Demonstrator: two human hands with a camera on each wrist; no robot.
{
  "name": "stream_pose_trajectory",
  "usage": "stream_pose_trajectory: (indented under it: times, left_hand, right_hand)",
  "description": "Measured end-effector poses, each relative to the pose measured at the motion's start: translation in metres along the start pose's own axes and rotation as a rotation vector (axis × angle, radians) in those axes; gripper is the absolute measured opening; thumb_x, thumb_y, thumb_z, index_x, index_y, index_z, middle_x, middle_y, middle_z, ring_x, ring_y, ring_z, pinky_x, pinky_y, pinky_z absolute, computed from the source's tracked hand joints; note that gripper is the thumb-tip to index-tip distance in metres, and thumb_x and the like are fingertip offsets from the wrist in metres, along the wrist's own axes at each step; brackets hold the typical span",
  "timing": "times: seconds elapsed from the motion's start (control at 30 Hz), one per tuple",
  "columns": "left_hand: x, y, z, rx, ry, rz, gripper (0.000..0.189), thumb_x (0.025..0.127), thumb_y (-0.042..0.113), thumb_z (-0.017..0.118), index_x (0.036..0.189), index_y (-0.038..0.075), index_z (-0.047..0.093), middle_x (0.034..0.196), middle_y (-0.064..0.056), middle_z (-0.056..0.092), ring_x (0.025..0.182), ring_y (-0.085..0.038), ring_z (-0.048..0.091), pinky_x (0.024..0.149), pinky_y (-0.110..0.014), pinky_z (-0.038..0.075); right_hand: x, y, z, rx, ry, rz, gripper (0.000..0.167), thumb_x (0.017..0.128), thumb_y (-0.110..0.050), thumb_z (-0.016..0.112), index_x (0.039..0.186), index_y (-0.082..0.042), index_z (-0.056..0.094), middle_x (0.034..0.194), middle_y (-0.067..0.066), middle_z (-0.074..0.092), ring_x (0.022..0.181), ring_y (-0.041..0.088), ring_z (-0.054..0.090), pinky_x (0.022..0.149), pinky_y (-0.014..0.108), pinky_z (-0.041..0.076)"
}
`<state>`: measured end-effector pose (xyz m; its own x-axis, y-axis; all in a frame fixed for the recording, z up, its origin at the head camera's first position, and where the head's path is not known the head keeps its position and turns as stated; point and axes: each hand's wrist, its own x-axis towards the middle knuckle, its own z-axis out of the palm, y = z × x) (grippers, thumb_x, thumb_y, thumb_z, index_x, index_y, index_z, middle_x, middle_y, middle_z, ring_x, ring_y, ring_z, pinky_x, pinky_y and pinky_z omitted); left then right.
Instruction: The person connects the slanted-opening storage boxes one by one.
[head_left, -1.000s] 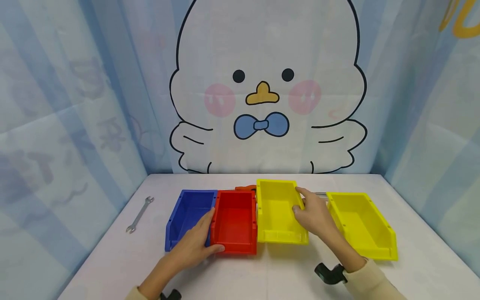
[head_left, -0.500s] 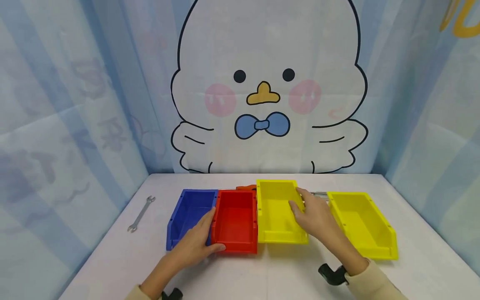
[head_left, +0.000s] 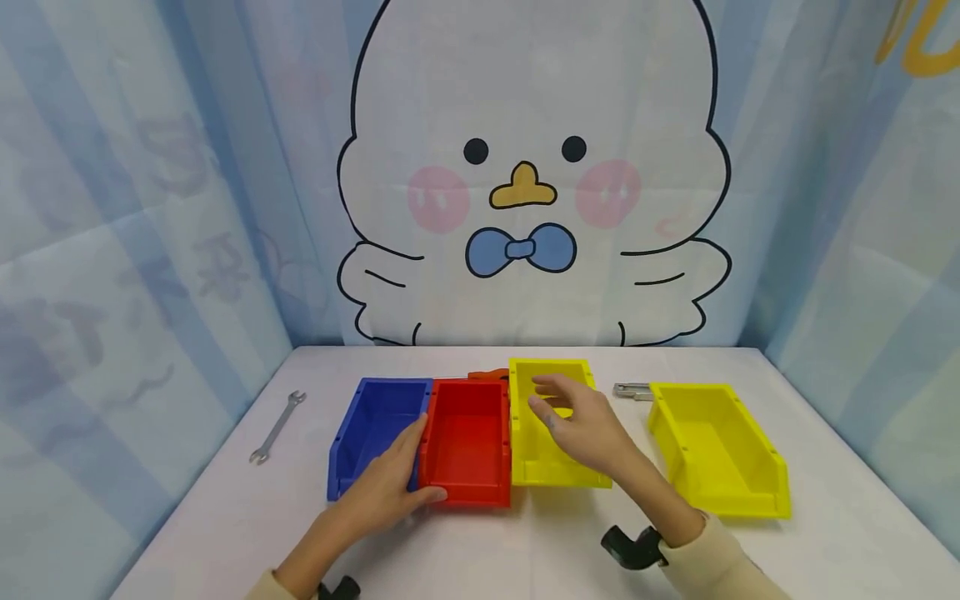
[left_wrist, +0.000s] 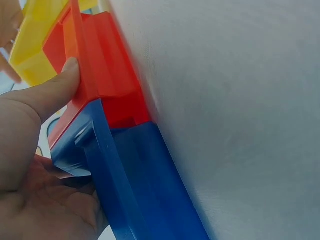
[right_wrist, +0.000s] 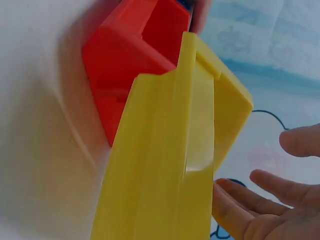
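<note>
In the head view a blue bin (head_left: 378, 425), a red bin (head_left: 471, 442) and a yellow bin (head_left: 555, 467) stand side by side. The yellow one sits slightly farther back than the red. My left hand (head_left: 382, 492) grips the red bin's left wall, its fingers reaching into the blue bin and its thumb at the red bin's front. The left wrist view shows that thumb (left_wrist: 60, 87) on the red rim. Over the middle yellow bin hovers my right hand (head_left: 588, 421), fingers loosely bent and holding nothing. In the right wrist view its fingers (right_wrist: 280, 190) are spread beside the yellow wall.
A second yellow bin (head_left: 723, 454) stands apart on the right. Behind the row lie an orange-handled tool (head_left: 487, 375), mostly hidden, and a small metal object (head_left: 632, 391). A double open-ended wrench (head_left: 277, 427) lies at the left of the white table (head_left: 555, 550).
My right hand has let go of the middle yellow bin's right rim and moved left above it, uncovering the metal object behind. The left hand keeps its place on the red bin.
</note>
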<state>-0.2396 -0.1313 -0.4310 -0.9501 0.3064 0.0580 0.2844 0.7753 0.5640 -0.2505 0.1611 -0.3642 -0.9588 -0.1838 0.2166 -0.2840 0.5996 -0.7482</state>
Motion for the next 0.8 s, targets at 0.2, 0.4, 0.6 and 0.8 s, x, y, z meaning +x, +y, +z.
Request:
stream_pose_trajectory:
  times: [0.2, 0.4, 0.6, 0.8]
  left_hand:
    - [-0.001, -0.002, -0.001, 0.002, -0.004, 0.005, 0.109, 0.089, 0.031, 0.086, 0.171, 0.009, 0.017, 0.175, -0.016, 0.031, 0.155, -0.043, 0.042, 0.114, -0.061, 0.05]
    - [0.0, -0.003, 0.001, -0.002, -0.01, 0.006, 0.109, 0.09, 0.033, 0.086, 0.171, 0.01, 0.016, 0.175, -0.016, 0.029, 0.156, -0.043, 0.041, 0.115, -0.061, 0.05]
    - [0.001, -0.002, -0.001, 0.012, 0.002, 0.011, 0.109, 0.09, 0.032, 0.086, 0.171, 0.009, 0.016, 0.175, -0.016, 0.03, 0.156, -0.043, 0.042, 0.114, -0.061, 0.05]
    - [-0.001, -0.001, 0.0, 0.0, -0.002, 0.001, 0.11, 0.089, 0.031, 0.087, 0.171, 0.008, 0.016, 0.174, -0.017, 0.031, 0.155, -0.044, 0.042, 0.113, -0.062, 0.051]
  right_hand:
    - [0.01, -0.004, 0.018, 0.243, -0.103, 0.149, 0.056, 0.109, -0.021, 0.06, 0.16, -0.009, 0.043, 0.153, 0.025, 0.058, 0.133, 0.042, 0.066, 0.081, 0.042, 0.068]
    - [0.018, -0.01, 0.027, 0.213, -0.081, 0.234, 0.059, 0.109, -0.022, 0.06, 0.164, -0.013, 0.04, 0.152, 0.022, 0.06, 0.133, 0.038, 0.065, 0.086, 0.041, 0.068]
    - [0.023, -0.013, 0.028, 0.21, -0.119, 0.31, 0.062, 0.109, -0.023, 0.059, 0.167, -0.017, 0.035, 0.153, 0.021, 0.058, 0.129, 0.036, 0.066, 0.077, 0.037, 0.068]
    - [0.023, -0.01, 0.03, 0.24, -0.128, 0.329, 0.063, 0.109, -0.022, 0.06, 0.167, -0.018, 0.035, 0.154, 0.02, 0.057, 0.125, 0.033, 0.067, 0.074, 0.035, 0.068]
